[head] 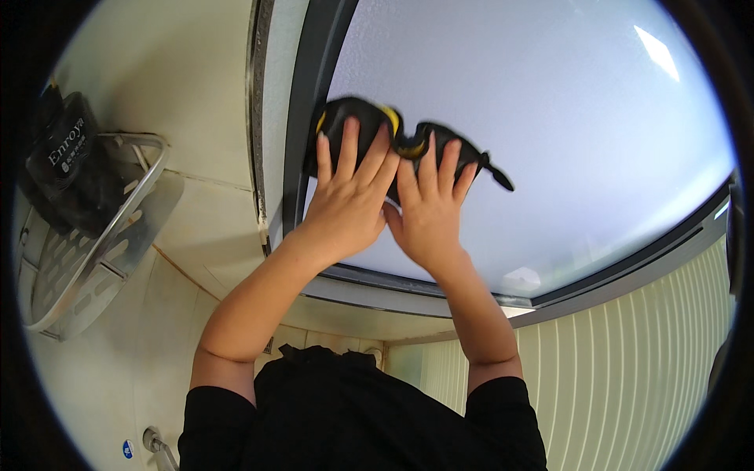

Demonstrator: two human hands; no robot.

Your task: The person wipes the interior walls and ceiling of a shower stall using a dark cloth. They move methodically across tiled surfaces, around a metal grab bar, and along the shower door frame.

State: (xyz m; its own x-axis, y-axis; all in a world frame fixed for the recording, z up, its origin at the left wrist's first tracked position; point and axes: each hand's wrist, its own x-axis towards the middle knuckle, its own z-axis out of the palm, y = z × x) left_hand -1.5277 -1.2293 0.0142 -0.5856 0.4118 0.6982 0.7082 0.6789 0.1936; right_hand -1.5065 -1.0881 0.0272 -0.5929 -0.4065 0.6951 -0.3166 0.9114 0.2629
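Both hands press a black cloth (352, 112) with yellow showing at its edges against a frosted window pane (530, 106). The cloth bunches into a fold between the hands, and a short black loop (499, 175) sticks out at its right end. My left hand (350, 188) lies over the cloth's left part, near the dark window frame (330, 47), fingers spread and pointing up. Close beside it, my right hand (433, 200) holds the right part under its fingers. The cloth's underside is hidden.
At left, a metal wall shelf (88, 277) with a slotted base carries black bottles (65, 159) bearing writing. Pale tiled wall (194, 218) borders the window. A ribbed light panel (607, 353) runs along the lower right. A metal fixture (154, 441) is on the wall at lower left.
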